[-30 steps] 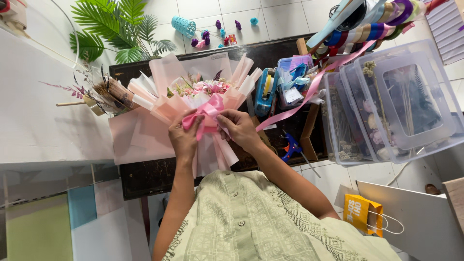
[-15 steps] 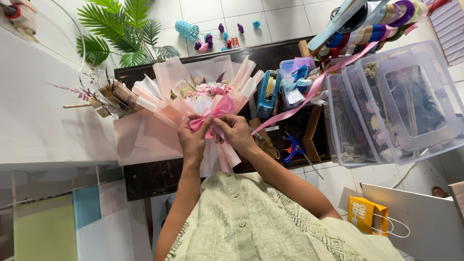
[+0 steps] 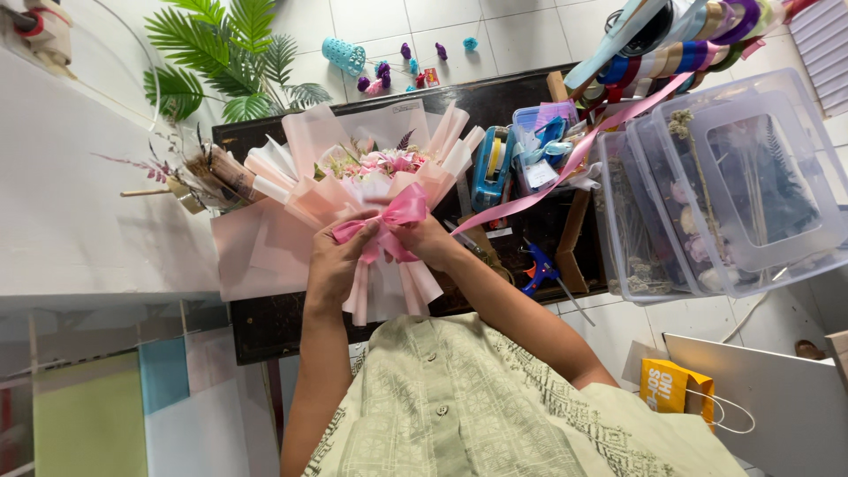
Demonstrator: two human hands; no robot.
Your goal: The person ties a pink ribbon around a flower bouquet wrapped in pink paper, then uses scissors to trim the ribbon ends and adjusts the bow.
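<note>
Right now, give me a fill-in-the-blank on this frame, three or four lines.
1. Both hands, the left hand and the right hand, work a ribbon bow whose colour is ____.
2. The bouquet lies on a dark ____.
3. The clear plastic bins stand on the person's ____ side.
4. The leafy plant is coloured ____.

Missing words: pink; table; right; green

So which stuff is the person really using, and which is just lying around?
In use:
- left hand and right hand, both on the pink satin ribbon bow
- pink paper-wrapped flower bouquet
- long pink ribbon tail running up to the spools

Just lying about:
- blue tape dispenser
- blue-handled tool
- clear plastic lidded boxes
- green palm plant
- yellow paper bag
</note>
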